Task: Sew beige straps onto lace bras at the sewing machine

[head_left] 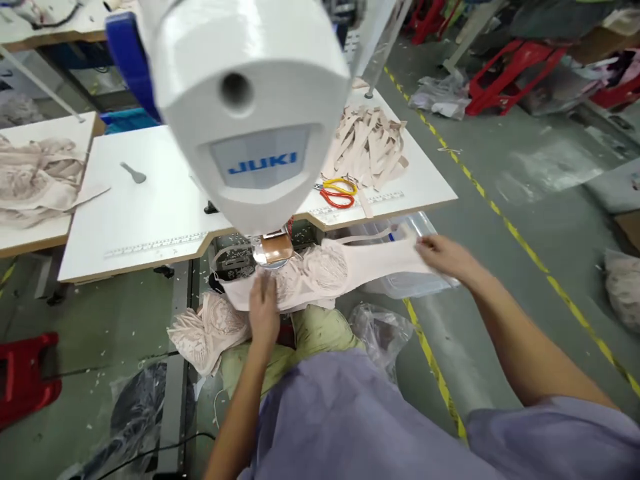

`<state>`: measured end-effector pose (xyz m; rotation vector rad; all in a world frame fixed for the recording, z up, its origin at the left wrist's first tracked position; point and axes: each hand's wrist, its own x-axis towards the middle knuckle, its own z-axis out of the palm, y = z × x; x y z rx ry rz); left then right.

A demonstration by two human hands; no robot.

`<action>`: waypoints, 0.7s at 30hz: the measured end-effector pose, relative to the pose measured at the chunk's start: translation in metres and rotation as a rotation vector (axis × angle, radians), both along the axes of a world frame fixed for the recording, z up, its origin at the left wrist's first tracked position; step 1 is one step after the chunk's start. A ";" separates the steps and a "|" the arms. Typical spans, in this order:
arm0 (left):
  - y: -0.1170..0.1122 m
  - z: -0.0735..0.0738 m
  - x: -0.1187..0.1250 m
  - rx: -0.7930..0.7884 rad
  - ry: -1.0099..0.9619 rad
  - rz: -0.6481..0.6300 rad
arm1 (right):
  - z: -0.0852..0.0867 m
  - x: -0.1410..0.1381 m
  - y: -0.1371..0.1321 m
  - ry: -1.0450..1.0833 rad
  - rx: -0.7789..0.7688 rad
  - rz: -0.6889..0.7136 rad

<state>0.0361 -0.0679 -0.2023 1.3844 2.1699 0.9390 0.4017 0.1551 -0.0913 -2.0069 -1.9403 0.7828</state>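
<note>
Left hand (263, 308): bare, back upward, fingers close together and pointing forward, blurred; left forearm (239, 408) bare, upright from the lower edge with a slight lean right. Right hand (447, 257): bare, well apart from the left, fingers curled in a grasp; right forearm (515, 327) bare, slanting in from the lower right.

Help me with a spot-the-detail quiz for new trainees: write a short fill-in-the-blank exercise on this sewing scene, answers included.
1. The blue lettering on the white sewing machine reads ____.
2. One handle of the scissors is red and the other is ____.
3. The person's ____ hand holds the plain band end of the pale bra, away from the machine.
4. The stool at the picture's left edge is ____ in color.

Answers: JUKI; yellow; right; red.
</note>
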 end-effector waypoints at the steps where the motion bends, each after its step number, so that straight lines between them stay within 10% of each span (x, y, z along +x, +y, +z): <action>1: 0.003 -0.009 0.015 -0.037 -0.017 -0.028 | -0.013 -0.015 0.000 -0.036 0.004 0.042; 6: 0.012 -0.022 0.061 -0.161 -0.051 -0.106 | -0.062 -0.146 -0.035 0.046 0.158 0.654; 10: -0.018 0.003 0.014 -0.192 -0.031 -0.031 | -0.087 -0.229 -0.065 -0.099 -0.024 0.727; 16: -0.133 0.024 -0.117 -0.437 0.032 0.492 | -0.103 -0.251 -0.079 -0.128 -0.047 0.646; 21: -0.159 0.031 -0.120 -0.513 -0.009 0.541 | -0.074 -0.264 -0.117 0.179 0.129 0.672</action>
